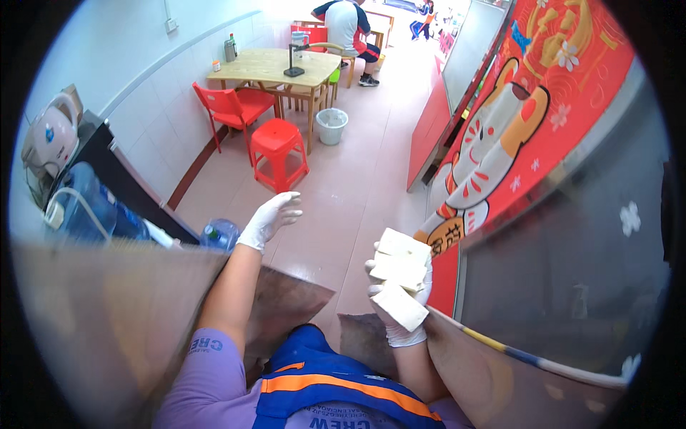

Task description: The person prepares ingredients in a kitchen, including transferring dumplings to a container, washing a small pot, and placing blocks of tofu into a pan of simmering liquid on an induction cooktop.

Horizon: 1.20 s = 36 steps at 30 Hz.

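My right hand [426, 292], in a white glove, is held up in front of me. Several pale white slabs that look like tofu [399, 271] rest on its palm and fingers, overlapping one another, with the lowest slab tilted. They hide most of the palm. My left hand [274, 217], also gloved, is stretched out over the floor with its fingers apart and nothing in it. Along my left forearm runs the edge of a blurred hanging sheet, perhaps a door curtain [107, 316]; a similar blurred sheet [482, 354] lies by my right forearm.
Ahead, a red stool [277, 150], a white waste bin [332, 127], a red chair [233, 110] and a wooden table [257, 64] line the left side. Water bottles [80, 201] stand at left. A red cat-printed panel [514, 123] hangs at right. A person [343, 27] sits farther off.
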Available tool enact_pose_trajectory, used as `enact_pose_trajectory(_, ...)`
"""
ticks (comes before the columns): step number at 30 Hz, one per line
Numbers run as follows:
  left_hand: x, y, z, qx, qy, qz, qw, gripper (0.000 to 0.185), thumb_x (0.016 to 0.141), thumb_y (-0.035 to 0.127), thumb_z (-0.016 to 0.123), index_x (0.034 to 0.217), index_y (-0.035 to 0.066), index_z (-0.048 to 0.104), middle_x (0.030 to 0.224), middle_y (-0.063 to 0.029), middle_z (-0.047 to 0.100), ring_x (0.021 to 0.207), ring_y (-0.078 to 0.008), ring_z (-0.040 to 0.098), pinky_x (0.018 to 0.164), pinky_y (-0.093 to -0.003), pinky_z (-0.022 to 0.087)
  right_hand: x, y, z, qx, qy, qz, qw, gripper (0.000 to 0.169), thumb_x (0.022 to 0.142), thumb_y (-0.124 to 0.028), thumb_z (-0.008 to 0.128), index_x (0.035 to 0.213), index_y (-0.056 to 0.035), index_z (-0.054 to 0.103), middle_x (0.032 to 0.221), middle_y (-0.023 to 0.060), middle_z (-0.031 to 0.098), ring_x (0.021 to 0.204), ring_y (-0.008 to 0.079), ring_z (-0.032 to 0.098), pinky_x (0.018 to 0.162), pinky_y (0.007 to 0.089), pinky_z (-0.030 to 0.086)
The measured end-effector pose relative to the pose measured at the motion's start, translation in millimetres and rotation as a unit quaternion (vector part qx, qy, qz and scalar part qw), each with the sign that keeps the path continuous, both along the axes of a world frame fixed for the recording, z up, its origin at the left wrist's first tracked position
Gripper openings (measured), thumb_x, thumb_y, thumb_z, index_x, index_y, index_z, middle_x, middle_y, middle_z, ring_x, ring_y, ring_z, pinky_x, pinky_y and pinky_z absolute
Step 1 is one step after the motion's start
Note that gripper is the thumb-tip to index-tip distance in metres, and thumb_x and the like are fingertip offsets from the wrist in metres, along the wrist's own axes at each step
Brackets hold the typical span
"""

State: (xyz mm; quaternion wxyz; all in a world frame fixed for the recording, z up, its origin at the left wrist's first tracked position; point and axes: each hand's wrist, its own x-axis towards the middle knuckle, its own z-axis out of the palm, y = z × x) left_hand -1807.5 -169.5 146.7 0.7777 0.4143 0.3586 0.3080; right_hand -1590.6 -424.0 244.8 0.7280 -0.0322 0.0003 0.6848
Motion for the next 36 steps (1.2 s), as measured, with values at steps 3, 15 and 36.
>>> enact_pose_trajectory(3,38.8,69.6,-9.9,-0.030,0.037,-0.035,0.998,0.039,0.092,0.035,0.052,0.120,0.009,0.056,0.117,-0.0085,0.057,0.097,-0.0222,0.060,0.087,-0.0368,0.045,67.0,74.8,-9.6,0.057,-0.012,-0.028,0.998,0.063,0.093,-0.054,0.040,0.136,-0.0093,0.041,0.130,0.0177,0.049,0.108,0.0410,0.050,0.070,0.0478,0.053)
enact_pose_trajectory(15,541.4,253.9,125.3,0.440,-0.025,-0.362,0.822,0.030,0.094,0.021,0.052,0.112,-0.001,0.062,0.112,-0.0074,0.063,0.110,-0.0177,0.055,0.097,-0.0300,0.041,337.8,282.6,-77.9,0.056,-0.015,-0.176,0.983,0.067,0.091,-0.059,0.038,0.139,-0.0135,0.040,0.132,0.0165,0.049,0.112,0.0459,0.050,0.070,0.0536,0.052)
enact_pose_trajectory(36,1001.1,401.9,180.9,0.354,-0.230,0.067,0.904,0.017,0.088,0.014,0.058,0.081,-0.001,0.056,0.070,-0.0106,0.058,0.066,-0.0219,0.058,0.063,-0.0335,0.045,746.0,456.8,-55.0,0.078,-0.051,-0.443,0.892,0.063,0.091,-0.057,0.038,0.135,-0.0120,0.045,0.124,0.0110,0.055,0.101,0.0369,0.056,0.066,0.0437,0.054)
